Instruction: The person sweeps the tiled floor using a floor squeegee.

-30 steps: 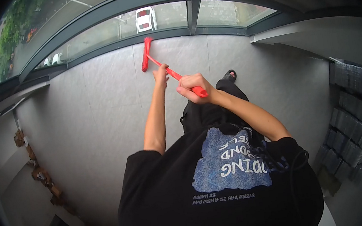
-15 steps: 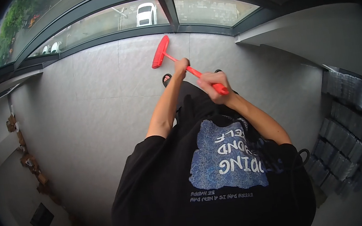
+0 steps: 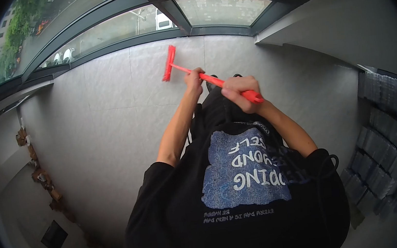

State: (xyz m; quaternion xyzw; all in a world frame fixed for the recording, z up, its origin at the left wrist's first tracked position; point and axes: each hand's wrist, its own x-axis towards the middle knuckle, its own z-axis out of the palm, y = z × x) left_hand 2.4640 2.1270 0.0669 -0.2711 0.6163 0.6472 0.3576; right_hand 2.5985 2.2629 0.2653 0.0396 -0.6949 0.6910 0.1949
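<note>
A red broom [image 3: 169, 63] reaches across the upper middle of the head view, its bristled head on the light grey floor [image 3: 109, 114] a short way from the window's bottom frame. My left hand [image 3: 194, 79] is wrapped round the thinner, lower part of the handle. Close to the handle's end, my right hand [image 3: 242, 89] grips the thicker red part, and the tip sticks out past the fingers. Below the handle, dark shoes show partly, just in front of my black trousers.
A tall window [image 3: 119, 32] with dark frames runs along the front, a white car [image 3: 163, 20] outside. Cardboard pieces [image 3: 43, 176] line the left wall. Stacked plastic-wrapped packs [image 3: 380, 152] stand at right, beyond a grey wall [image 3: 336, 39].
The broom head has swung left and slightly towards me, turning more edge-on. My left hand has shifted a little left and closer, my right hand slightly right. The view has tilted slightly.
</note>
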